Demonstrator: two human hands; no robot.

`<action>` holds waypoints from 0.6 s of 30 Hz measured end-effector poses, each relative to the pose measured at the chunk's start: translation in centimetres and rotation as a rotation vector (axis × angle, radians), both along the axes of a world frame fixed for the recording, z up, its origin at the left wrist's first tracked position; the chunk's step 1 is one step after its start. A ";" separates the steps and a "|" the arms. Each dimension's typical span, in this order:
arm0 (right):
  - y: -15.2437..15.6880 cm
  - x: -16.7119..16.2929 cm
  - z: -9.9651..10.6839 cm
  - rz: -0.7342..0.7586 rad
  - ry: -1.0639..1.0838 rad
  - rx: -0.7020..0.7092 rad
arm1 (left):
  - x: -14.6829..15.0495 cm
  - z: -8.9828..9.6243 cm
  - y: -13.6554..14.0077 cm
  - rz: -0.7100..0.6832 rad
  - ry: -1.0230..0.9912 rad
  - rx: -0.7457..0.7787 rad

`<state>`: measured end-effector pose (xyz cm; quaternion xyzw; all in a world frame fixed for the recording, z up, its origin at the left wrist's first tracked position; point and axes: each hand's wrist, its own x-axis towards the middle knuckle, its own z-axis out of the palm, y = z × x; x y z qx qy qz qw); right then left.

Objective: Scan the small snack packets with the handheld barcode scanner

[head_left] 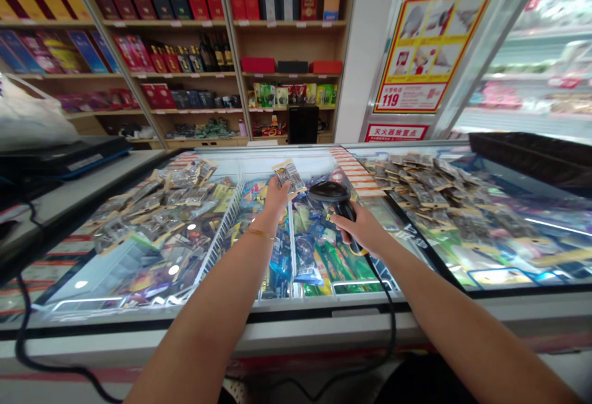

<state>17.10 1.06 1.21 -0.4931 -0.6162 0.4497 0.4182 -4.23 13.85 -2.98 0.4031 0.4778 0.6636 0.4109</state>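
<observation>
Between the fingers of my left hand (277, 194) is a small flat snack packet (292, 178), raised over the middle of the chest freezer (296, 314). My right hand (363, 231) is wrapped round the handle of a black barcode scanner (330, 192), whose head points left, close to the packet but apart from it. A black cable (386, 280) hangs from the scanner's grip and loops down over the freezer's front edge. Similar packets lie in a loose pile (171, 197) on the left glass lid and in another pile (435, 188) on the right one.
Below my hands, white wire dividers (219, 237) part bagged frozen goods (337, 265). A dark long tray (531, 160) rests at the right. On the left counter sit a black device (65, 157) and a white plastic bag (28, 114). Wooden shelves (287, 40) with boxes stand behind.
</observation>
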 end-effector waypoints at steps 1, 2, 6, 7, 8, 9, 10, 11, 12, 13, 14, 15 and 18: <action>0.0 0.0 0.1 0.004 0.003 -0.004 | 0.0 -0.1 0.1 -0.003 0.002 0.002; 0.0 0.0 0.1 0.007 0.004 -0.008 | -0.1 -0.2 0.2 -0.008 0.002 0.003; -0.1 0.0 0.3 0.008 0.008 -0.014 | -0.2 -0.4 0.4 -0.007 0.018 -0.002; -0.1 0.0 0.3 0.007 0.009 -0.014 | -0.2 -0.4 0.3 -0.003 0.024 -0.004; -0.1 0.0 0.3 0.006 0.009 -0.014 | -0.2 -0.4 0.3 -0.002 0.025 -0.001; -0.2 0.0 0.3 0.005 0.007 -0.014 | -0.1 -0.3 0.2 -0.006 0.022 0.003; -0.2 0.0 0.3 0.004 0.005 -0.014 | -0.1 -0.2 0.1 -0.012 0.014 0.003; -0.2 0.0 0.3 0.003 0.004 -0.013 | 0.0 -0.1 0.0 -0.019 0.002 0.001; -0.2 0.0 0.3 0.001 0.003 -0.010 | 0.0 0.0 -0.1 -0.025 -0.009 -0.005; -0.1 0.0 0.3 0.002 0.002 -0.008 | 0.1 0.1 -0.2 -0.026 -0.017 -0.013; -0.1 0.0 0.3 0.003 0.002 -0.007 | 0.1 0.2 -0.2 -0.023 -0.022 -0.021; 0.0 0.0 0.2 0.000 0.003 -0.005 | 0.2 0.2 -0.2 -0.018 -0.022 -0.025; 0.2 0.1 0.0 -0.014 0.016 0.002 | 0.1 0.2 -0.1 0.000 -0.008 -0.021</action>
